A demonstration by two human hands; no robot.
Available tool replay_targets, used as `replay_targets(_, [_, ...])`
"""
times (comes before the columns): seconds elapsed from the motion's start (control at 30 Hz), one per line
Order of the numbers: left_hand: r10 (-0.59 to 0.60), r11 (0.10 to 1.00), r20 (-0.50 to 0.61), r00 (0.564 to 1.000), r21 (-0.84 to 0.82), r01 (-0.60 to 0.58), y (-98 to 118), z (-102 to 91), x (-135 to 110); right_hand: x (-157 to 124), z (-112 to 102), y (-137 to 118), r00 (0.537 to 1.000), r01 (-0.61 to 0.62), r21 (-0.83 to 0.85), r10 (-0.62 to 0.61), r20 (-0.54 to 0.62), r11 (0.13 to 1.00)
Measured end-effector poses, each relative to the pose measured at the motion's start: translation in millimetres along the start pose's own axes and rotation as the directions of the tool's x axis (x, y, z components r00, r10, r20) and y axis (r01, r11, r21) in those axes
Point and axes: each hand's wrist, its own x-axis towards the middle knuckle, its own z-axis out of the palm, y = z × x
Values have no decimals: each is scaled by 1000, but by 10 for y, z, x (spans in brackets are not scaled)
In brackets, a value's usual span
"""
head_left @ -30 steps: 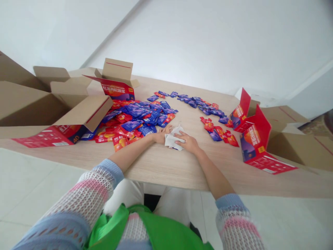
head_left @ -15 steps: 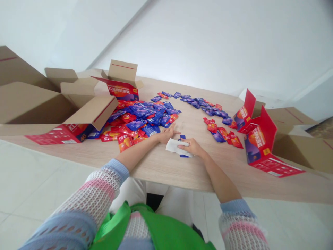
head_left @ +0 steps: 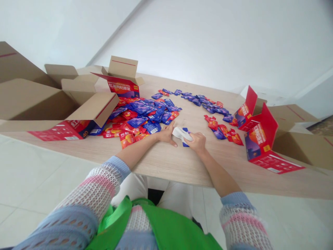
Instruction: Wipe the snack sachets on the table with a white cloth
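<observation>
My right hand (head_left: 198, 142) is closed around a crumpled white tissue (head_left: 181, 133) near the middle of the table. Beneath the tissue lies a blue sachet (head_left: 185, 144), mostly covered, with only its ends showing. To the left of the tissue, my left hand (head_left: 166, 135) rests low over the table with thumb and fingers apart and nothing in it. Its fingertips are close to the tissue's left end; whether they touch cannot be made out. Just beyond that hand spreads a heap of red and blue sachets (head_left: 142, 119).
Open cartons stand at the left (head_left: 75, 128), back left (head_left: 123, 88) and right (head_left: 260, 139) of the wooden table (head_left: 166, 166). A curved row of sachets (head_left: 208, 106) runs along the back right, with a smaller red and blue group (head_left: 223, 132) before it. A white wall rises behind.
My right hand has bunched the tissue more tightly and shifted slightly up and right. My left hand has turned, its thumb now spread toward me. The sachet stays beneath the tissue.
</observation>
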Motion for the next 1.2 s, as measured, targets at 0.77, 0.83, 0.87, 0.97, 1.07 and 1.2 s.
replay_targets(0.77, [-158,950,-221,962,231,209,532,557,129,37,-77,448,815,-549,125,563,-136,826])
replay_targets(0.83, [-163,946,-153,975,256,198,521,537,156,31,5,392,875,-481,121,484,2,869])
replay_targets(0.87, [-173,945,-119,978,260,199,519,518,170,27,38,358,894,-449,115,445,61,886])
replay_targets(0.97, [-218,940,-12,976,266,213,496,423,220,15,87,263,933,-346,128,326,154,929])
replay_targets(1.07, [-294,922,86,952,287,259,420,309,280,7,60,209,948,-287,178,253,192,941])
replay_targets(1.2, [-398,880,152,905,342,329,319,228,338,14,-42,200,949,-215,191,159,271,958])
